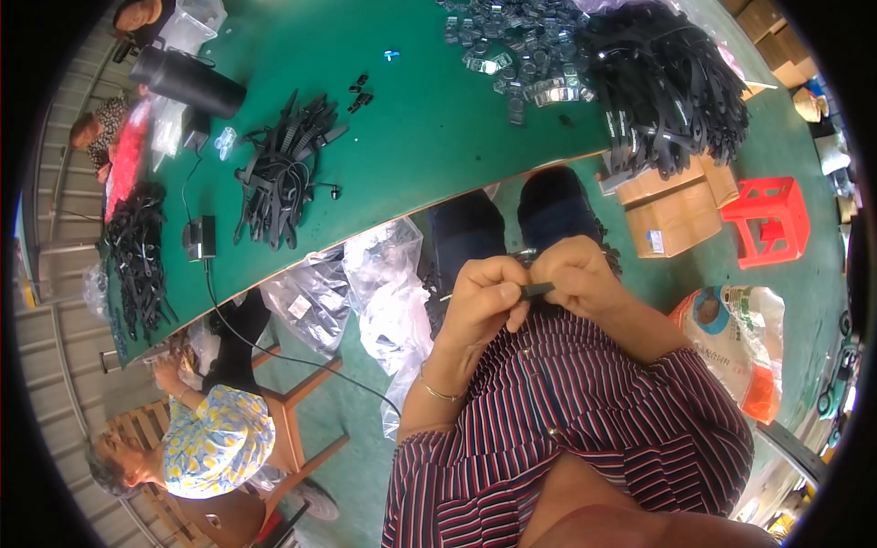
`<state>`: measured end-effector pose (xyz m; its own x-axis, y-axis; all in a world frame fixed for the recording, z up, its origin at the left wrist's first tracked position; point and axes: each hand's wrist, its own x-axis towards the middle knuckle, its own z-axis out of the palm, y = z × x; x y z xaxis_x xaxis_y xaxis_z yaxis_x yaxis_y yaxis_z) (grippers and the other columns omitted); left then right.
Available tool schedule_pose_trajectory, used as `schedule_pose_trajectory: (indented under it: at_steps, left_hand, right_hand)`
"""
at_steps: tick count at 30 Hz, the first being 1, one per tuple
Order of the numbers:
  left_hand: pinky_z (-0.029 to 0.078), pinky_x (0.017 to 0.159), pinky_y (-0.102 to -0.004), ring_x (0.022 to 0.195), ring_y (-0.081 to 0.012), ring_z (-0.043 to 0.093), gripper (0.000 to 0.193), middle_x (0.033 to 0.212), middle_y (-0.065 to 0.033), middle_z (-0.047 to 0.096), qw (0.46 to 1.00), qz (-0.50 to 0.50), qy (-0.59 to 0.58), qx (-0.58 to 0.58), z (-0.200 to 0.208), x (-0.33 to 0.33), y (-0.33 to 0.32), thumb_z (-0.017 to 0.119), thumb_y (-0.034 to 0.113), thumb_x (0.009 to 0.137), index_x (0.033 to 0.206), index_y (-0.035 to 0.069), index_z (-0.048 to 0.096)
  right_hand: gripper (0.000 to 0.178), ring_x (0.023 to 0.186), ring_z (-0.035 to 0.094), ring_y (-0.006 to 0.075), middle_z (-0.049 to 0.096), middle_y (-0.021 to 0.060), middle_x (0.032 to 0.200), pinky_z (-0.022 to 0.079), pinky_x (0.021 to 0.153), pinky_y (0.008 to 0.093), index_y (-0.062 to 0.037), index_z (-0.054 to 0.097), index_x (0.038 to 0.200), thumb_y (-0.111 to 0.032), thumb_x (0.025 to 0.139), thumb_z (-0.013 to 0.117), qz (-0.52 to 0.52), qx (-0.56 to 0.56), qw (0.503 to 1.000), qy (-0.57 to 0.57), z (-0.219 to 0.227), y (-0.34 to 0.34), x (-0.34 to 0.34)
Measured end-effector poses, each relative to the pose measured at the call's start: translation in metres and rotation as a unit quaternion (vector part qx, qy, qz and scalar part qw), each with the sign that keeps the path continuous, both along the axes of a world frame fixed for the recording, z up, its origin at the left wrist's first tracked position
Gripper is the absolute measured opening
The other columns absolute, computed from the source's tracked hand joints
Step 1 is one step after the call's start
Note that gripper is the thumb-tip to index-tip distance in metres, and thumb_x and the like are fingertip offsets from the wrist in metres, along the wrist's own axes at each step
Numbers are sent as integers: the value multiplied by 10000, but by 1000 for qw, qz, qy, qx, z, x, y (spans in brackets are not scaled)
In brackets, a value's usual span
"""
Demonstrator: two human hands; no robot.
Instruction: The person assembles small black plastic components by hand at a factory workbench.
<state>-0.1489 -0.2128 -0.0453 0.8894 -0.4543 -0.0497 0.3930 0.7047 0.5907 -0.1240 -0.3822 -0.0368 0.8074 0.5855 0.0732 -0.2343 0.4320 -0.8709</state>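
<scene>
Close in front of my striped shirt, both hands are raised together. My left hand [490, 290] pinches one end of a short black strap-like piece [537, 289] between thumb and fingers. At its other end, my right hand [573, 274] is closed with the fingers curled in. Most of the piece is hidden by the fingers, so its full shape does not show. Beyond my knees stands a green table [393, 164]. On it lie a heap of black straps [283, 173], several small black parts [361, 94], and a pile of clear plastic buckle-like pieces [525, 55].
A large bundle of black straps [667, 82] hangs over the table's right edge above a cardboard box [671, 215]. A red stool [767, 219] and printed sack [731, 342] stand right. Plastic bags [384, 292] and a cable [301, 356] lie left, near a seated person [215, 443].
</scene>
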Motion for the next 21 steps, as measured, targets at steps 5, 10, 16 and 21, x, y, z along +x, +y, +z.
schedule_pose_trajectory:
  at_steps: [5, 10, 16, 21]
  left_hand:
    - [358, 433, -183, 466, -77, 477, 187, 616, -54, 561, 989, 37, -4, 143, 2, 2, 2, 556, 171, 855, 809, -9, 576]
    - [393, 561, -185, 608, -67, 499, 212, 747, -27, 575, 983, 33, -3, 183, 14, 4, 2, 498, 199, 902, 909, 2, 575]
    - [382, 570, -183, 613, -61, 472, 203, 749, -18, 574, 970, 22, -81, 229, 6, 2, 8, 486, 199, 907, 903, 14, 571]
    - [386, 550, -186, 603, -57, 471, 187, 739, -13, 568, 975, -4, -84, 207, 10, 7, 12, 506, 183, 897, 911, 5, 565]
  right_hand:
    - [106, 578, 478, 88, 522, 23, 701, 372, 514, 224, -31, 562, 731, -71, 732, 660, -104, -202, 935, -273, 10, 0, 19]
    - [310, 821, 549, 207, 529, 71, 881, 439, 722, 298, -40, 619, 922, -63, 633, 730, -90, -240, 902, -347, 12, -3, 27]
    - [228, 801, 543, 127, 527, 51, 876, 433, 681, 230, -10, 612, 911, -24, 701, 701, -37, -171, 962, -208, 8, -8, 25]
    - [204, 776, 541, 107, 533, 41, 854, 431, 646, 213, -5, 609, 894, -15, 709, 696, -41, -111, 980, -162, 1, -7, 26]
